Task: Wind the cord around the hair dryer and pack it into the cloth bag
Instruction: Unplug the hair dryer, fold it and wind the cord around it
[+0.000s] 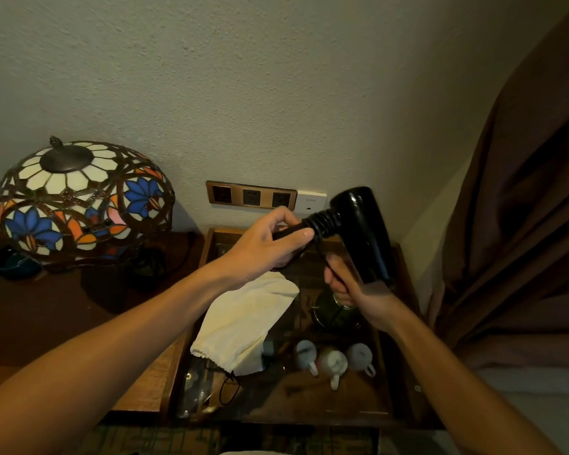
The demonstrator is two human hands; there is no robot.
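Two bare forearms reach out from the bottom of the frame over a glass-topped table (368, 399), working a black dryer (358, 231) held in the air above it. The left hand (263, 247) grips the end of the handle, thumb laid along it, apparently to keep the tool steady and level while the cord (322, 221) goes on; tight black coils already cover the handle up to the body. The right hand (345, 284), just below the nozzle, is closed around the loose run of cord, seemingly keeping it taut so the turns lie close. How much cord is left cannot be seen. The cream bag (243, 323) lies flat on the glass under the left wrist, mouth and black drawstring toward the camera, within easy reach for packing, a step not yet begun. Three mugs (334, 359) and a dark green pot (335, 313) show under the glass; a stained-glass lamp (79, 198) stands at left, sockets (252, 196) on the wall behind.
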